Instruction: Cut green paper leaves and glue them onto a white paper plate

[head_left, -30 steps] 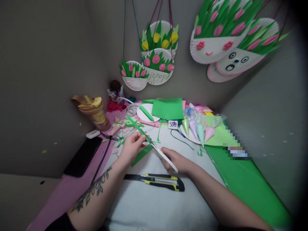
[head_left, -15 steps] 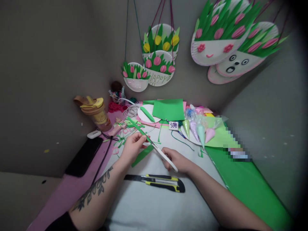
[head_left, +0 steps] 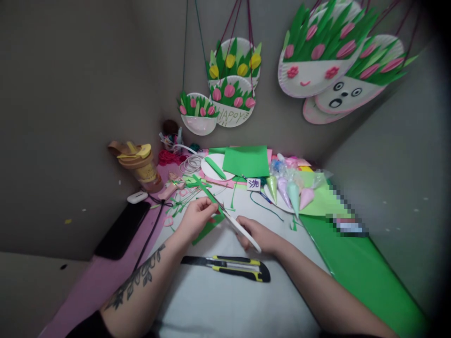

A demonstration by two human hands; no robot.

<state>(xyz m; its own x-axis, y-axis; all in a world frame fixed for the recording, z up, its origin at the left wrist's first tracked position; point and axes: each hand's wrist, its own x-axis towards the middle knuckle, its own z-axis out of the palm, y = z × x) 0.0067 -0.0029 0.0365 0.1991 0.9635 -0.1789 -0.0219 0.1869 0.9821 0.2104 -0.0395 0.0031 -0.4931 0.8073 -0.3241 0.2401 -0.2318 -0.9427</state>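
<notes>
Between thumb and fingers, my left hand [head_left: 200, 213] pinches a narrow green paper strip [head_left: 203, 186] that points up and away to the left. My right hand [head_left: 259, 234] is closed around the handle of white scissors [head_left: 243, 231], their blades at the strip beside my left fingertips. Under my hands, another green paper piece [head_left: 207, 231] lies on the pale table surface. A black and yellow utility knife [head_left: 227, 268] rests nearer to me. Past my left hand are green paper scraps [head_left: 181, 199].
Farther back are green paper sheets [head_left: 246, 161], a white paper plate [head_left: 211, 165] and several piping bags [head_left: 294, 197]. At left sit a phone [head_left: 123, 230], an earbud case [head_left: 137, 197] and a drink cup [head_left: 143, 169]. Decorated paper plates [head_left: 232, 110] hang above.
My left hand and the green strip have shifted slightly right towards the scissors. The scissor blades look a little more parted. My right hand stays about where it was.
</notes>
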